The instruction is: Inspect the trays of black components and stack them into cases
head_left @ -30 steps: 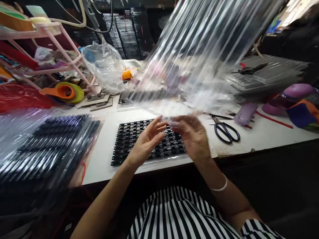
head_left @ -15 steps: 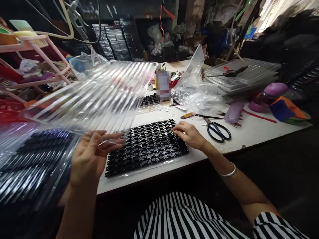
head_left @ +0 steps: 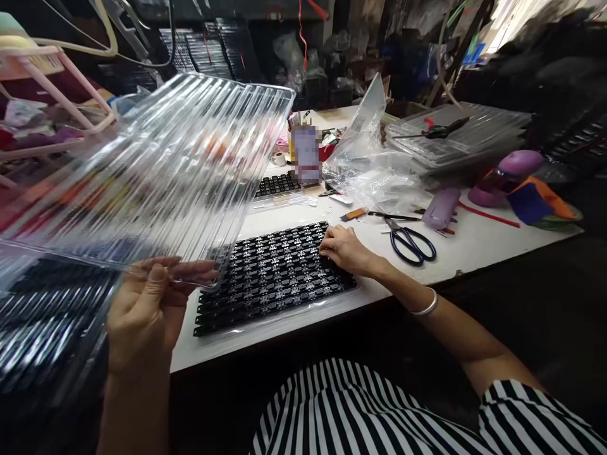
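Note:
My left hand grips the lower edge of a clear ribbed plastic tray, raised and tilted, with thumb on the near side and fingers behind the plastic. Flat on the white table lies a panel of black patterned strips, with clear plastic showing along its front edge. My right hand rests at the panel's upper right part, its fingers bent together against the strips. Whatever may be between those fingertips is hidden.
Blue-handled scissors, an orange cutter and a purple case lie right of the panel. Crumpled clear plastic and stacked clear trays are behind. Black filled trays stand at the left.
My left hand has moved left and slightly down with the clear tray, whose ribs now show more sharply. My right hand has settled lower against the panel. The view has shifted slightly.

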Demonstrator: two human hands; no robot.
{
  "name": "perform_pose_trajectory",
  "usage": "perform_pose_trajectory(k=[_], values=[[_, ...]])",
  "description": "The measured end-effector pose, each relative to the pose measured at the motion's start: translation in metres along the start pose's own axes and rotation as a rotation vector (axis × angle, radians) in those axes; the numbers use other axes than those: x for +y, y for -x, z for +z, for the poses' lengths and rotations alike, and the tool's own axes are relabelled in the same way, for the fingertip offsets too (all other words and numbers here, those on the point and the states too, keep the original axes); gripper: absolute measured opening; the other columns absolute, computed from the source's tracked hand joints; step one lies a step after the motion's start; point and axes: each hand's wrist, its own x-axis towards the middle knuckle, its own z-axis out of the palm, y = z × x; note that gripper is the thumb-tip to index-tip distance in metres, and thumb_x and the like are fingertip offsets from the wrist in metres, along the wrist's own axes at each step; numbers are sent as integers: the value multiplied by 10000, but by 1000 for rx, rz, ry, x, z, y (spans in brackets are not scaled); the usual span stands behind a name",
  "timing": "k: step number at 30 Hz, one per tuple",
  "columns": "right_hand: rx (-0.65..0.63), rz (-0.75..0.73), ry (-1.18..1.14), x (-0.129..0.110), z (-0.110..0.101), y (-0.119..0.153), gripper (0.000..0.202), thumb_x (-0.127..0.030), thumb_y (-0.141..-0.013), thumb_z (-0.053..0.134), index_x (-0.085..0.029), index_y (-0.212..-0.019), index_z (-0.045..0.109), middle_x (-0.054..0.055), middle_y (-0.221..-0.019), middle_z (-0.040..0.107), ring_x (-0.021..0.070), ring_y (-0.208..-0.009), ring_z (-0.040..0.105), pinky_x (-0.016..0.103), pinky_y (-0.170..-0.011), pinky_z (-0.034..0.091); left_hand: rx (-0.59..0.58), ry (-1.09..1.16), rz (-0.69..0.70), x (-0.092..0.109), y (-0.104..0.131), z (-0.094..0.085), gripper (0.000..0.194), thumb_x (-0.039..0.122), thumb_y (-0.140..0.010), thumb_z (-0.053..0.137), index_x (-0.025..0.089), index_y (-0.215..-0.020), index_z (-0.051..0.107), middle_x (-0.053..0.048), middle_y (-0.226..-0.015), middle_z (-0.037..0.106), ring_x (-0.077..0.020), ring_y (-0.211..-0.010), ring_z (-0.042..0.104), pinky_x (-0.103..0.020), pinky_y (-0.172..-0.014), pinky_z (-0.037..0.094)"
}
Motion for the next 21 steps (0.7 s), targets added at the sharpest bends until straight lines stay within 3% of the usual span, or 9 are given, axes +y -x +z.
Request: perform_pose_trajectory(k=[5, 11, 17, 21], values=[[-46, -25, -30, -6, -11, 13, 82, -188, -863, 603, -180, -826, 676, 50, -891, 546, 199, -889, 477, 366, -799, 305, 20, -12, -4, -1, -1, -1, 122, 295, -847, 561, 182, -888, 580, -93, -770, 734, -237, -690, 696, -370, -702, 549], [-96, -37, -77, -6, -8, 14, 58, -170, -836, 639, -181, -802, 685, 46, -883, 553, 198, -894, 486, 364, -797, 315, 49, -7, 5, -1, -2, 2, 98, 252, -865, 512, 181, -878, 578, -88, -765, 732, -231, -681, 691, -367, -717, 545], [-73, -45, -144, -5, -3, 11, 108, -160, -835, 632, -172, -745, 690, 48, -842, 562, 199, -863, 502, 387, -797, 330, 42, -19, 3, 0, 1, -2, 103, 266, -865, 514, 191, -893, 580, -81, -776, 732, -235, -696, 688, -373, -714, 543], [11, -44, -230, -3, -10, 10, 113, -220, -853, 615, -179, -785, 695, 53, -838, 585, 198, -848, 528, 394, -805, 385, 27, -55, -4, 7, 6, -5, 100, 278, -851, 546, 204, -902, 591, -56, -763, 731, -233, -733, 688, -365, -730, 544]])
